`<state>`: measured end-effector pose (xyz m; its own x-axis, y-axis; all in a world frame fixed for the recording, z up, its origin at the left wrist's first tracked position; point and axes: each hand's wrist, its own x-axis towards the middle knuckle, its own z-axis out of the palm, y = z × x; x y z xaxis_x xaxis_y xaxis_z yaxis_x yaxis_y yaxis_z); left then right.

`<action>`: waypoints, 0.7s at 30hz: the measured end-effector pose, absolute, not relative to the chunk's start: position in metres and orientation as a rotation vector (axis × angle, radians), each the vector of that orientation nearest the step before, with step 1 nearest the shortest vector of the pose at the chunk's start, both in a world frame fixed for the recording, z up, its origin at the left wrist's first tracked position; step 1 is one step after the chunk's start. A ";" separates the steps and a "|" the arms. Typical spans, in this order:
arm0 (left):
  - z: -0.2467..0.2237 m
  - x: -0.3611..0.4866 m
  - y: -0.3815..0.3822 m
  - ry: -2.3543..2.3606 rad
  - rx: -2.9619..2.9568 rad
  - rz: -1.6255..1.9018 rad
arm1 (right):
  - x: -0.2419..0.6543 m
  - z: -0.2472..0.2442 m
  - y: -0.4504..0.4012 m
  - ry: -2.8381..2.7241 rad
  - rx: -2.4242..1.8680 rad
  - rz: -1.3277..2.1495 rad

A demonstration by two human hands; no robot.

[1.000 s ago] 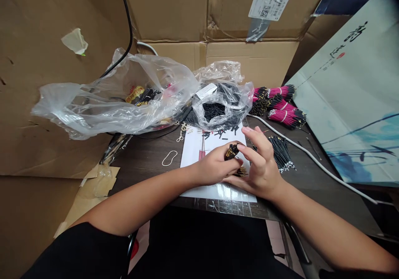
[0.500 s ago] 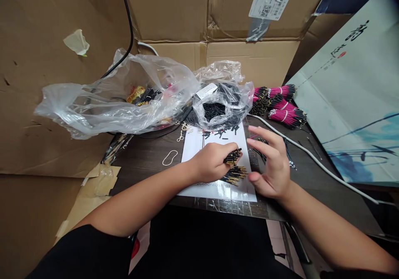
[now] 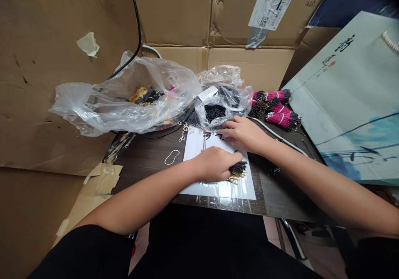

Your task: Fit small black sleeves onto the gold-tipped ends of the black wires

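A bundle of black-sleeved pins [image 3: 237, 170], gold tips splayed, lies on a white sheet [image 3: 195, 150] near its lower edge, at the center of a dark surface [image 3: 140, 179]. The person's left hand [image 3: 215, 164] curls over it, gripping the black end. At 12 o'clock, the right hand [image 3: 243, 134] lies palm down, fingers open and reaching toward short black tubes [image 3: 207, 135] scattered on the sheet. At 11 o'clock sits a clear plastic bag of those tubes [image 3: 214, 113]. Magenta wire bundles [image 3: 283, 119] lie at 1 o'clock (bright against the brown cardboard [image 3: 249, 67]), and a loose rubber band [image 3: 171, 157] lies at 9 o'clock.
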<state>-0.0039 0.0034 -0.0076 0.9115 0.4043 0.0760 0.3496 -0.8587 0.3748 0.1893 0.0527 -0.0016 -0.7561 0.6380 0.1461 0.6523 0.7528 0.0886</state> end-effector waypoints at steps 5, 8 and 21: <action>-0.004 -0.006 0.008 0.715 2.616 0.285 | 0.178 -0.006 0.063 -2.872 -0.967 -0.260; -0.002 -0.007 0.010 0.791 2.604 0.341 | 0.176 -0.006 0.059 -2.927 -0.907 -0.316; -0.010 -0.008 0.020 1.134 2.566 0.544 | 0.186 0.001 0.017 -2.713 -1.193 -0.382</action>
